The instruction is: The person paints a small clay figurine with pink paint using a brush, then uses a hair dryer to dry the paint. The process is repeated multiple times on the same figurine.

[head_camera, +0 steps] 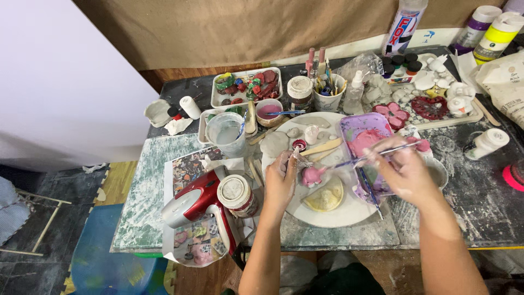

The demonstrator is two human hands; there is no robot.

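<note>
Centrally, I log a small pink clay figure [311, 176] over the left half of the round white plate [349, 216], which lies near the front edge of the dusty worktable [480, 202]. My left hand [280, 177] sits just to the left of the figure with fingers curled; thumb and forefinger pinch it from that side, touching it. My right hand [403, 170] is to the figure's right, well apart from it, fingers pressed together around the handle of a thin paintbrush [363, 158]. The brush runs leftward from that hand, and its tip meets the figure's upper side.

Just in front of the figure on the plate lies a pale yellow clay slice [325, 199]. Behind it, toward the plate's far rim, a wooden modelling stick [321, 148] and a grey clay lump [274, 144]. A purple tray with pink paint [364, 136] overlaps the plate's right rim; its front half is hidden under my right hand.

Left of the plate stand a white-lidded jar [236, 194] and a red and silver hair dryer [196, 203] resting on printed paper near the front left corner. A clear water cup [225, 132] stands behind them.

Hard to make out: the figure's shape, partly covered by my left fingers. Bottles at the far right corner are cut off by the frame.
</note>
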